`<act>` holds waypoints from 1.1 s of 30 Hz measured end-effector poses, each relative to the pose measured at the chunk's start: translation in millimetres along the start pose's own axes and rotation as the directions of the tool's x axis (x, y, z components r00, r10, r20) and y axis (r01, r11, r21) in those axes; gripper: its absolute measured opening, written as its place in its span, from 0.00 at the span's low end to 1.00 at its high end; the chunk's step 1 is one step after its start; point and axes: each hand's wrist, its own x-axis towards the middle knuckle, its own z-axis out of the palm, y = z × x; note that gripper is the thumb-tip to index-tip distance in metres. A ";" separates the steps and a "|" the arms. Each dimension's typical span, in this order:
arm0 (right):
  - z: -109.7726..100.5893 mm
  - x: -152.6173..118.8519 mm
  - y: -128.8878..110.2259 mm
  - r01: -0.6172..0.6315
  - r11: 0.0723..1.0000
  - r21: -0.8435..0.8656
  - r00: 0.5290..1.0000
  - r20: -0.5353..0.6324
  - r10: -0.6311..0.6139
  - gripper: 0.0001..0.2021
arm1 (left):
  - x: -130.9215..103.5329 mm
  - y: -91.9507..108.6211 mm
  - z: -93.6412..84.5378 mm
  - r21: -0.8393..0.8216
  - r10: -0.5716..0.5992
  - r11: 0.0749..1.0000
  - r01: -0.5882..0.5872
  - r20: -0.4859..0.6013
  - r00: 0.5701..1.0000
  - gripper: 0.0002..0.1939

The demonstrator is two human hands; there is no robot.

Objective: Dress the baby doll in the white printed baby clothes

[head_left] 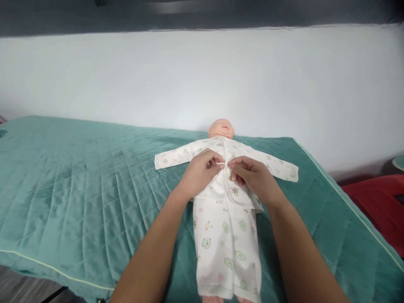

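A baby doll lies on its back, head toward the wall, its sleeves spread to both sides. It wears a white printed baby shirt and white printed trousers. At the chest, my left hand pinches the front edge of the shirt between thumb and fingers. Opposite it, my right hand pinches the other front edge, close to a pale round button. Both hands rest over the doll's torso, fingertips nearly meeting. My fingers hide part of the shirt's front opening.
Beneath the doll spreads a green quilted cover with light piping along its edges. A white wall rises behind it, with a dark band above. On the right stands a red object, perhaps a chair, beside the bed edge.
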 end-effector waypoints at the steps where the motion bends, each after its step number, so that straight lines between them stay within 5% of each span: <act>1: 0.2 0.3 0.2 -0.004 1.000 -0.016 1.000 -0.006 0.003 0.09 | 0.3 -1.3 0.5 0.011 0.010 1.000 -0.010 -0.022 1.000 0.02; 7: 2.7 -0.5 -3.7 -0.015 0.997 -0.081 0.999 -0.032 0.013 0.09 | 1.0 -7.5 4.6 0.114 0.095 0.990 -0.087 -0.065 0.993 0.05; 23: 1.1 -3.2 -1.9 -0.021 0.998 -0.051 1.000 -0.009 0.020 0.16 | 3.0 -7.4 -0.1 -0.004 0.042 0.999 -0.042 -0.028 0.999 0.06; 30: 0.0 3.9 10.4 0.087 0.961 0.261 0.967 -0.254 -0.018 0.12 | -2.1 -15.7 4.9 0.090 0.102 0.993 -0.083 -0.236 0.966 0.06; 33: 2.9 2.7 11.1 0.166 0.957 0.238 0.927 -0.369 -0.069 0.11 | -21.7 -19.5 9.4 0.130 0.146 0.986 -0.107 -0.342 0.928 0.06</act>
